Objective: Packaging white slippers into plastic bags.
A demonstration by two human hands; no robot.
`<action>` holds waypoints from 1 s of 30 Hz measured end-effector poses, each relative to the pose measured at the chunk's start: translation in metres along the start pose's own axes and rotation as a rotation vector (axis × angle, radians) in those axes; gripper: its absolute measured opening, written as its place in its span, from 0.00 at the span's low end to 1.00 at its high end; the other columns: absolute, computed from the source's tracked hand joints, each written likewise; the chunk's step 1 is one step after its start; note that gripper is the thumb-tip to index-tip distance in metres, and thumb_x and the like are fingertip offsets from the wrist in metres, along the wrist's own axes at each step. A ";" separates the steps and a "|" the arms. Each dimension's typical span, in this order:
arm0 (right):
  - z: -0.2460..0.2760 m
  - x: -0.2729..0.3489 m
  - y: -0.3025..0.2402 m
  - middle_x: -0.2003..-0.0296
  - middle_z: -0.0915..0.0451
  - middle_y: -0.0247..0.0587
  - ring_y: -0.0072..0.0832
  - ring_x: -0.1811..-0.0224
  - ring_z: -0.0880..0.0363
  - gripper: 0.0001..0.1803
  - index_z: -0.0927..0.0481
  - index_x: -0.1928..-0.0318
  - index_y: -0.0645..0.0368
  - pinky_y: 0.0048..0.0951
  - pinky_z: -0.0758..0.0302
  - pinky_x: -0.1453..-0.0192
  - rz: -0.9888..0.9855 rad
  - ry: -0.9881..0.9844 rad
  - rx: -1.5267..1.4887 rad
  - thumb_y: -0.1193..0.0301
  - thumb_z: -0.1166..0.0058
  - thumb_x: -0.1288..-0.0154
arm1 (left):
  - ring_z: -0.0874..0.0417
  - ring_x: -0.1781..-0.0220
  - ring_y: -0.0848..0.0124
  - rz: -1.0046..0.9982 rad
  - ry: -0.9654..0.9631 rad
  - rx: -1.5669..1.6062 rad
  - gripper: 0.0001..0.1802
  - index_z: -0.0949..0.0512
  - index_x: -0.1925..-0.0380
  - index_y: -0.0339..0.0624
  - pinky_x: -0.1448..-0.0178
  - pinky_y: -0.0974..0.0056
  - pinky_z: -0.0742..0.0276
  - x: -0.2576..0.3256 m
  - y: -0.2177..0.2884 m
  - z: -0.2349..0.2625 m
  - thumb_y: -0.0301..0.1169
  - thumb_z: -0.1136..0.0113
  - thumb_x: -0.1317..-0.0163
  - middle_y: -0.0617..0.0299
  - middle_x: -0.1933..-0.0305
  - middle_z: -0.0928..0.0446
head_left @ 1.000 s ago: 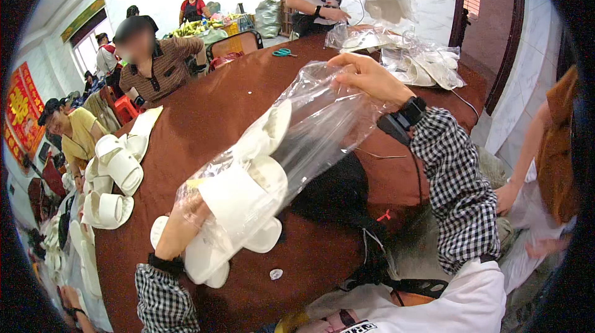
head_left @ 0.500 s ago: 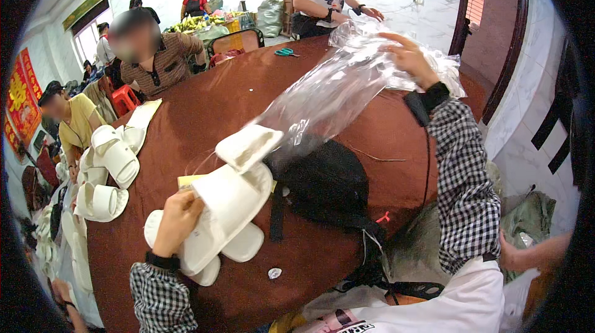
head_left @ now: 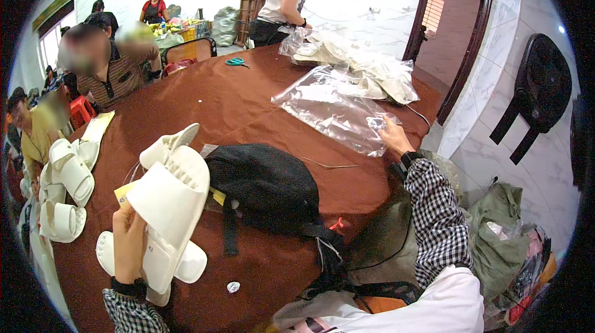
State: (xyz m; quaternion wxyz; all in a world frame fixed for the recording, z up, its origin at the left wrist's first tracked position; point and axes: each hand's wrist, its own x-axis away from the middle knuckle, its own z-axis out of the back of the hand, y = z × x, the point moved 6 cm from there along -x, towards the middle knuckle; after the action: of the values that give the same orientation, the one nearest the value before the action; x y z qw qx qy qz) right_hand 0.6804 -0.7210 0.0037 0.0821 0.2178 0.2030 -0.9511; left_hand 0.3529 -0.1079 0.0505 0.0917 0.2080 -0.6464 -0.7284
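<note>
White slippers [head_left: 170, 197] gripped together by left hand [head_left: 128, 240], probably against slipping apart; clear bag [head_left: 331, 107] (seemingly empty) pinched at edge by right hand [head_left: 395, 136] over bench [head_left: 204, 116].

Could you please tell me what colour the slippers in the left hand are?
The slippers are creamy white, showing best in the head view.

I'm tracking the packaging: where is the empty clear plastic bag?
In the head view, the clear bag lies just right of centre on the brown tablecloth, one corner at the right hand, in front of the slipper pile.
</note>
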 end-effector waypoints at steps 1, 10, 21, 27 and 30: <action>0.007 0.006 -0.021 0.51 0.20 0.64 0.51 0.47 0.20 0.34 0.33 0.34 0.62 0.44 0.25 0.42 -0.001 -0.007 -0.006 0.58 0.46 0.37 | 0.20 0.56 0.78 0.005 0.003 -0.007 0.16 0.26 0.44 0.29 0.53 0.74 0.26 0.000 -0.002 0.004 0.26 0.50 0.28 0.61 0.53 0.19; 0.063 -0.019 -0.079 0.39 0.27 0.52 0.47 0.37 0.28 0.34 0.28 0.38 0.53 0.48 0.29 0.39 0.147 -0.171 0.518 0.47 0.41 0.39 | 0.20 0.54 0.77 0.022 -0.118 0.096 0.15 0.25 0.45 0.28 0.50 0.73 0.25 -0.003 -0.014 -0.005 0.25 0.50 0.28 0.58 0.51 0.19; -0.016 -0.007 -0.040 0.26 0.48 0.56 0.50 0.23 0.52 0.44 0.44 0.26 0.50 0.45 0.51 0.22 -0.008 -0.621 0.109 0.39 0.53 0.34 | 0.23 0.58 0.79 -0.009 -0.048 -0.118 0.15 0.23 0.49 0.28 0.55 0.75 0.29 0.013 0.006 -0.007 0.28 0.53 0.28 0.61 0.54 0.20; 0.071 -0.039 -0.079 0.44 0.22 0.52 0.39 0.43 0.24 0.21 0.22 0.44 0.67 0.35 0.30 0.38 0.346 0.026 -0.029 0.64 0.46 0.31 | 0.24 0.62 0.78 -0.112 -0.073 -0.060 0.11 0.21 0.56 0.29 0.58 0.72 0.28 0.005 -0.015 -0.016 0.26 0.48 0.30 0.65 0.62 0.19; 0.086 -0.008 -0.213 0.49 0.19 0.40 0.25 0.53 0.19 0.20 0.23 0.41 0.61 0.25 0.24 0.48 0.297 -0.234 -0.566 0.62 0.56 0.24 | 0.23 0.63 0.79 -0.108 -0.019 -0.138 0.12 0.21 0.56 0.29 0.58 0.70 0.27 0.016 -0.002 -0.025 0.28 0.47 0.30 0.64 0.64 0.19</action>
State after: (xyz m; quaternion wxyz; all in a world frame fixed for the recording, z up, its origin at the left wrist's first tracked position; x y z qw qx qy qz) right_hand 0.6024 -0.5640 0.1529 0.2998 0.1029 0.4141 -0.8532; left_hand 0.3491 -0.1372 0.0437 0.0603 0.2291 -0.5835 -0.7768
